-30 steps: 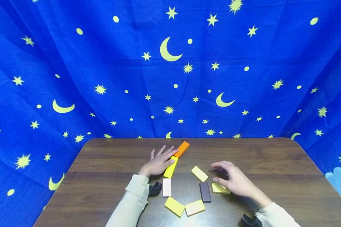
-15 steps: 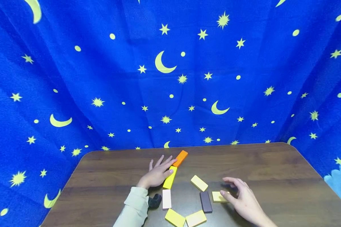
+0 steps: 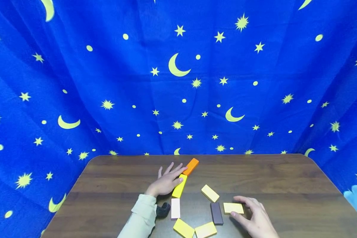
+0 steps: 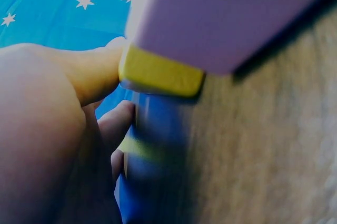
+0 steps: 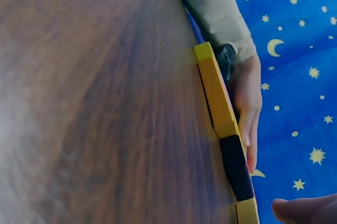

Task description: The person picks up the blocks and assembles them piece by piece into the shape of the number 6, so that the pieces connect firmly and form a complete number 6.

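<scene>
My left hand (image 3: 165,182) rests with spread fingers at the bright yellow block (image 3: 179,186). Its thumb lies on that block and its index fingertip touches the orange block (image 3: 191,166). In the left wrist view the thumb meets the end of the yellow block (image 4: 160,71), behind a large, close pale pink block (image 4: 210,19). My right hand (image 3: 254,216) hovers around a pale yellow block (image 3: 233,208) on the table. Its thumb is at the near side, its index finger beyond the far side. The right wrist view shows the thumb (image 5: 305,211) apart from the blocks.
Left of that block stands a dark block (image 3: 216,213), with another pale yellow block (image 3: 210,193) beyond it. A pale pink block (image 3: 175,209) and two yellowish blocks (image 3: 183,228) (image 3: 206,229) curve along the front. A blue starry cloth (image 3: 208,79) hangs behind the wooden table (image 3: 122,185).
My right hand has come nearer and lower, from beside the pale yellow block to around its right end. The head view has tilted upward. The left hand stays at the yellow and orange blocks.
</scene>
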The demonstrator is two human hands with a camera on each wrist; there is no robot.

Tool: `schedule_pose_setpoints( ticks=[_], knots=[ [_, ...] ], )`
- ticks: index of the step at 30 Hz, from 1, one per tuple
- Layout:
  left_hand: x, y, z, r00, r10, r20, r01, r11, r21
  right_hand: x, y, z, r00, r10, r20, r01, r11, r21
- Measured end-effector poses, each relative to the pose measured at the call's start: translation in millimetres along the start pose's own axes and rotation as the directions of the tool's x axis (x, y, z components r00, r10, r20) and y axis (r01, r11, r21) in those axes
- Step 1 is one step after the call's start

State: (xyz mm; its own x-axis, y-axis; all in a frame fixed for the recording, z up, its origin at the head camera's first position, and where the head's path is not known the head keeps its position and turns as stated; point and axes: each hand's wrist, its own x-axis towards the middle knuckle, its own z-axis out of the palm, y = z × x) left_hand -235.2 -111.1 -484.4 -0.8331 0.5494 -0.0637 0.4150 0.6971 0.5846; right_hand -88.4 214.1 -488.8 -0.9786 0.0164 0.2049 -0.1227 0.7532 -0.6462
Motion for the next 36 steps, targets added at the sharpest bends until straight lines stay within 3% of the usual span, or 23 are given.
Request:
schedule_pose_setpoints(
  ticks=[7,18,27,36],
  knots=[
    [1.6,-2.1,-0.5,1.000,-0.019,0.003,0.019,1.000,0.008,-3.1,-2.9,-0.3,0.991,-0.132,-0.001,0.132,0.991,-0.009],
    [2.4,-3.1,-1.4,1.000,-0.012,0.008,0.012,1.000,0.003,-0.7,-4.7,0.7,0.991,-0.131,0.031,0.132,0.991,-0.023],
    [3.4,-0.9,-1.9,1.000,-0.021,0.005,0.021,1.000,0.002,8.5,-3.8,3.3,0.972,-0.235,0.011,0.235,0.968,-0.090],
    [2.8,-2.0,-0.6,1.000,-0.008,0.008,0.008,1.000,0.001,12.3,-7.1,7.0,0.982,-0.190,0.010,0.190,0.975,-0.116]
  ],
)
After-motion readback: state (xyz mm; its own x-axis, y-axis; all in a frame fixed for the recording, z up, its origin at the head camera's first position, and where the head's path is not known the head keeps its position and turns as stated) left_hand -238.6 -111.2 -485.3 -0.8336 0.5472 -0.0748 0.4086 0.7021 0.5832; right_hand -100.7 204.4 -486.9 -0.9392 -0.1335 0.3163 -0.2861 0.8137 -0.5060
